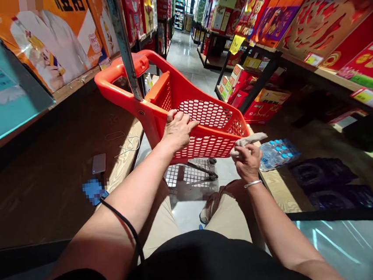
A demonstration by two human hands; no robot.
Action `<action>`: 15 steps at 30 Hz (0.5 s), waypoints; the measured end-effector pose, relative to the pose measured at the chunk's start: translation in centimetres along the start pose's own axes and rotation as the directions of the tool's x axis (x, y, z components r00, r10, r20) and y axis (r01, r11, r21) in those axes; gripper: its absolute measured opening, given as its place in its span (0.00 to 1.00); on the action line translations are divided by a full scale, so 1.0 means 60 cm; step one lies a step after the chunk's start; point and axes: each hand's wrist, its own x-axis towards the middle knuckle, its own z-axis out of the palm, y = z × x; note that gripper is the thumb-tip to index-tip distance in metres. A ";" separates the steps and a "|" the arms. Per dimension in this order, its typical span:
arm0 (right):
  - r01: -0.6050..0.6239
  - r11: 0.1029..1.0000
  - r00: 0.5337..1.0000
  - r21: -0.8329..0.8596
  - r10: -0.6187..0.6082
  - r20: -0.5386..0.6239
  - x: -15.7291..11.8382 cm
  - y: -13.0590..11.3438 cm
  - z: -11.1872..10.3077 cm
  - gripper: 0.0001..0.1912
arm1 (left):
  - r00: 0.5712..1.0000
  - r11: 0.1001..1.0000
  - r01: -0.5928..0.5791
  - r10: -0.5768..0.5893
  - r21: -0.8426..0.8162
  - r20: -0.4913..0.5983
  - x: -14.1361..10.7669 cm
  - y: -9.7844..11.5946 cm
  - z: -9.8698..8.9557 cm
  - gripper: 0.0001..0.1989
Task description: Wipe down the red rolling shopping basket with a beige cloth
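Observation:
A red plastic shopping cart with perforated sides stands tilted in view before me, its handle at the upper left. My left hand rests on the cart's near side rim, its fingers spread over the edge. At the cart's right end, my right hand has its fingers closed round a crumpled light grey cloth. A metal pole rises from the cart near the handle.
Shelves of boxed goods line both sides of the aisle. Shrink-wrapped water bottles lie on the low right shelf. On the low left shelf are a phone-like device and a white cable. A black cable crosses my left forearm.

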 end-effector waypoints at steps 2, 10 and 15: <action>-0.022 1.000 0.999 0.007 0.022 -0.040 0.027 0.006 -0.012 0.24 | 1.000 1.000 -0.003 0.003 0.003 0.005 -0.001 0.004 -0.004 0.24; 0.028 0.980 0.961 0.196 -0.080 0.263 0.106 -0.114 0.046 0.33 | 0.998 0.997 -0.036 0.032 0.065 0.062 -0.008 0.016 -0.016 0.25; 0.195 0.944 0.916 0.267 -0.273 0.294 0.119 -0.127 0.057 0.36 | 0.992 0.992 -0.074 0.063 0.097 0.112 -0.012 -0.003 -0.029 0.28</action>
